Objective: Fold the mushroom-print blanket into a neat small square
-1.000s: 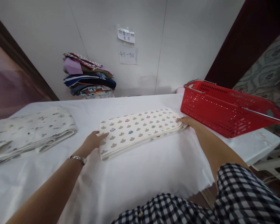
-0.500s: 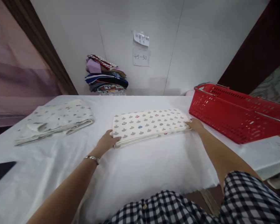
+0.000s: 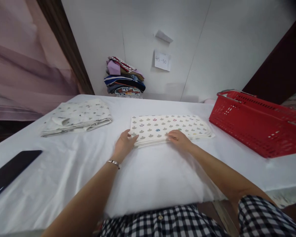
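Note:
A white cloth (image 3: pixel 162 126) with grey and coloured prints lies folded into a long flat strip on the white table. At its left end my left hand (image 3: pixel 125 142) grips the near corner, thumb on top and fingers at the side. My right hand (image 3: pixel 179 139) is at the middle of the near edge, its fingers closed together on the cloth's edge layers.
Another printed white cloth (image 3: pixel 81 117) lies loosely folded at the left. A dark flat object (image 3: pixel 13 171) is at the left front. On the right stands a red basket (image 3: pixel 256 125). Stacked folded fabrics (image 3: pixel 125 79) rise behind the table's far edge.
My right hand has moved left from the cloth's right end to the middle of its near edge. My left hand stays at the left end. The view has shifted, showing more of the dark object.

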`<action>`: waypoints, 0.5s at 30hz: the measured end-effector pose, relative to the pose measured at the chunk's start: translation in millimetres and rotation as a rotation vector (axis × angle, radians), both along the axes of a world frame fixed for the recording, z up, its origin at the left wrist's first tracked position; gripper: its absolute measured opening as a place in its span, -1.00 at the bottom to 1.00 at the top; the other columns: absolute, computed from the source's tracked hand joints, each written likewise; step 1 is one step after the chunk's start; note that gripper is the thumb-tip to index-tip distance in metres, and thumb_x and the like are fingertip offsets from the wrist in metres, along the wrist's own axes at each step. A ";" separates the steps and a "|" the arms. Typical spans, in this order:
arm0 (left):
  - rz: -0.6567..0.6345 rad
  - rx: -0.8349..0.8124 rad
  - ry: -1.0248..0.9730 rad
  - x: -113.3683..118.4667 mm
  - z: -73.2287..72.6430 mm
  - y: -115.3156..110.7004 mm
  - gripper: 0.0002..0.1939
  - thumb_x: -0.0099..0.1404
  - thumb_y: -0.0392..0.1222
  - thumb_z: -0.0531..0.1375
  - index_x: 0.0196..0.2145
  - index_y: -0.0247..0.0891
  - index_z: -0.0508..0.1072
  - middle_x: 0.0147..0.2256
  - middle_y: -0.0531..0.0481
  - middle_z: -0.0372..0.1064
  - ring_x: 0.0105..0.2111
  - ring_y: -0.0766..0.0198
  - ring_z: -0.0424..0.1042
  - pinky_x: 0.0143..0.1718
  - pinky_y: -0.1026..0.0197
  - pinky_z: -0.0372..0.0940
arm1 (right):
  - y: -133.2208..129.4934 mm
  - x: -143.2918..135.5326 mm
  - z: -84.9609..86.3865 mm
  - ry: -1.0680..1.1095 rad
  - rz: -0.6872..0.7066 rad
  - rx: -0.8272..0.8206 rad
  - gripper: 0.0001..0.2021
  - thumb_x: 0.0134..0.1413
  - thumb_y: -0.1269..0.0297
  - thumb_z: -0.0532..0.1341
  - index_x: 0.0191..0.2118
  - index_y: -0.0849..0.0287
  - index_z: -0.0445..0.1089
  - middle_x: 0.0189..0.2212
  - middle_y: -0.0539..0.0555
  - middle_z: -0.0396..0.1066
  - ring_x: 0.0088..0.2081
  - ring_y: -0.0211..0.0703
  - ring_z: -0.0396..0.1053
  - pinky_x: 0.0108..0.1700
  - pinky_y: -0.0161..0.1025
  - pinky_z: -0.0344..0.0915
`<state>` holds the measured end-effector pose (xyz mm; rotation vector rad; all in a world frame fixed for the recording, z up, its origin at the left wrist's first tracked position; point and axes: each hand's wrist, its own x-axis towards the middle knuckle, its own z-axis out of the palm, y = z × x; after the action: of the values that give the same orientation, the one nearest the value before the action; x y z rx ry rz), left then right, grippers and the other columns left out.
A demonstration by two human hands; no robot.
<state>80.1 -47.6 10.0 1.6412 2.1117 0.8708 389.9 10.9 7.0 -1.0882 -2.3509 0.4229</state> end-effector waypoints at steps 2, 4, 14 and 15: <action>-0.038 0.151 0.079 2.1 -0.5 -3.1 -0.45 0.24 0.15 0.09 0.10 -0.17 0.26 -0.02 -0.11 0.32 -0.19 0.18 0.40 -0.18 0.16 0.26 | -0.6 -9.3 0.7 -0.058 0.037 0.043 -0.78 0.15 0.25 0.12 -0.14 0.04 0.47 -0.14 0.09 0.44 -0.05 -0.07 0.33 0.01 -0.06 0.23; -0.136 0.297 0.177 6.3 -1.1 -5.5 -0.53 0.24 0.08 0.13 0.04 -0.19 0.34 -0.02 -0.14 0.31 -0.09 0.12 0.34 -0.09 0.12 0.24 | 0.1 -15.1 0.9 -0.092 0.057 0.078 -0.78 0.17 0.27 0.11 -0.15 0.06 0.47 -0.14 0.10 0.44 -0.07 -0.07 0.33 0.01 -0.06 0.23; -0.455 0.367 0.359 20.4 -13.4 -5.0 -0.79 0.27 -0.13 0.13 -0.19 -0.20 0.50 -0.19 -0.13 0.40 -0.16 0.11 0.33 -0.15 0.04 0.23 | -1.9 -33.9 -5.3 -0.079 0.063 0.110 -0.74 0.23 0.22 0.07 -0.11 0.00 0.49 -0.23 0.09 0.42 -0.17 -0.07 0.32 -0.08 -0.07 0.25; -0.457 0.357 0.360 19.8 -13.4 -4.9 -0.79 0.28 -0.12 0.13 -0.20 -0.20 0.51 -0.20 -0.13 0.40 -0.17 0.12 0.33 -0.15 0.04 0.22 | -1.4 -34.8 -6.8 -0.074 0.057 0.110 -0.75 0.23 0.22 0.07 -0.12 0.00 0.49 -0.24 0.09 0.42 -0.18 -0.07 0.31 -0.08 -0.07 0.25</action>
<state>99.9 -52.4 -3.4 2.4988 1.7201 0.8818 355.2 9.5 0.2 -1.0040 -2.4436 0.2748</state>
